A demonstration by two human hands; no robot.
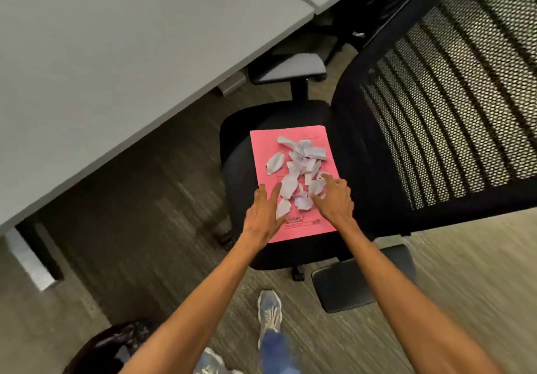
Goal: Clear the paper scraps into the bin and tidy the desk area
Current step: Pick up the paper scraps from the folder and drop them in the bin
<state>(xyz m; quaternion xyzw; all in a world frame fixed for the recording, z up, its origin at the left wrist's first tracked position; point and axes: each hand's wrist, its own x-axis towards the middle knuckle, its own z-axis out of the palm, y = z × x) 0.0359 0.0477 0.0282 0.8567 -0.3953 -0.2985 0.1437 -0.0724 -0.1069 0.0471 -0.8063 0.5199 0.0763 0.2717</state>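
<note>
A pink folder lies flat on the black seat of an office chair. Several torn white paper scraps are heaped on the folder. My left hand rests at the folder's near left edge with its fingers spread, touching the nearest scraps. My right hand is on the right side of the heap, fingers curled over some scraps, though no clear grip shows. A dark bin with a black liner stands on the floor at the lower left, partly hidden by my left forearm.
A grey desk fills the upper left, its edge overhanging the floor beside the chair. The chair's mesh backrest rises at the right, with armrests behind and in front. My feet stand on the carpet below.
</note>
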